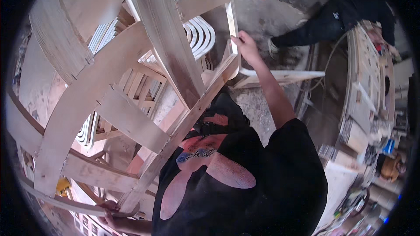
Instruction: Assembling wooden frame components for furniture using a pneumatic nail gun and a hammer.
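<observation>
A large wooden frame (180,132) of rails, boards and a broad curved piece fills the left side, tilted in front of my body. Its straight near rail runs slantwise close to my black shirt. My right hand (247,49) is closed round the pale edge strip at the frame's right end, thumb and fingers on the wood. At the lower left, my left hand (112,219) grips the other end, where the curved outer rail meets the straight one. Part of that hand is hidden by the wood.
Beyond the frame stand stacks of rounded wooden frames (202,36) and slatted pieces (139,85). Another panel with a pale edge (284,78) rests right of my arm. At the far right, a person in dark clothes (345,11) bends over a long workbench (363,100). A cable hangs beside it.
</observation>
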Demonstrator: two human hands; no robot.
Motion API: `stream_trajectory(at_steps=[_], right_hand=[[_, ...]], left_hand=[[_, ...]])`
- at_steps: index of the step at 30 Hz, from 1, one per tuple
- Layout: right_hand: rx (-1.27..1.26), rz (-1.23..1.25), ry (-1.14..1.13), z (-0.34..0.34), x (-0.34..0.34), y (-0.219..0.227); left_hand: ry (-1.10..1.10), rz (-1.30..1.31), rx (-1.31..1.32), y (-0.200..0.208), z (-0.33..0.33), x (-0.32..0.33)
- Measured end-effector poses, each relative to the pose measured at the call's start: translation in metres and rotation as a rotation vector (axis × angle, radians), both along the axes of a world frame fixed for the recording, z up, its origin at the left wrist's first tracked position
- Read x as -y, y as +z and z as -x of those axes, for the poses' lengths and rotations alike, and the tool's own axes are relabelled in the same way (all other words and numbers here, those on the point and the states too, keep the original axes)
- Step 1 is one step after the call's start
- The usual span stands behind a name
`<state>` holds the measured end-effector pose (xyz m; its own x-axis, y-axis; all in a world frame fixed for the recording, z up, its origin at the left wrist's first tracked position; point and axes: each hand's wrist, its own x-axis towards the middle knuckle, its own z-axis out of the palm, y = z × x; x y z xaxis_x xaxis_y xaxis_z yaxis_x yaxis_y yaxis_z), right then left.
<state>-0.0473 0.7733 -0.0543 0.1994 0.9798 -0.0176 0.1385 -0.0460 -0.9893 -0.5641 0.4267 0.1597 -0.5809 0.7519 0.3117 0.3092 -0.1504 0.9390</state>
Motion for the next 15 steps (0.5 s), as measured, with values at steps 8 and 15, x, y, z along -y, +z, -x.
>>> stream_trajectory(at_steps=[8, 15], right_hand=[[-0.081, 0.098, 0.136, -0.028, -0.107, -0.041], [0.053, 0.046, 0.208, -0.047, -0.161, -0.087]], left_hand=[[-0.021, 0.014, 0.085, 0.027, -0.102, -0.024], [-0.149, 0.047, 0.182, 0.079, -0.177, -0.074]])
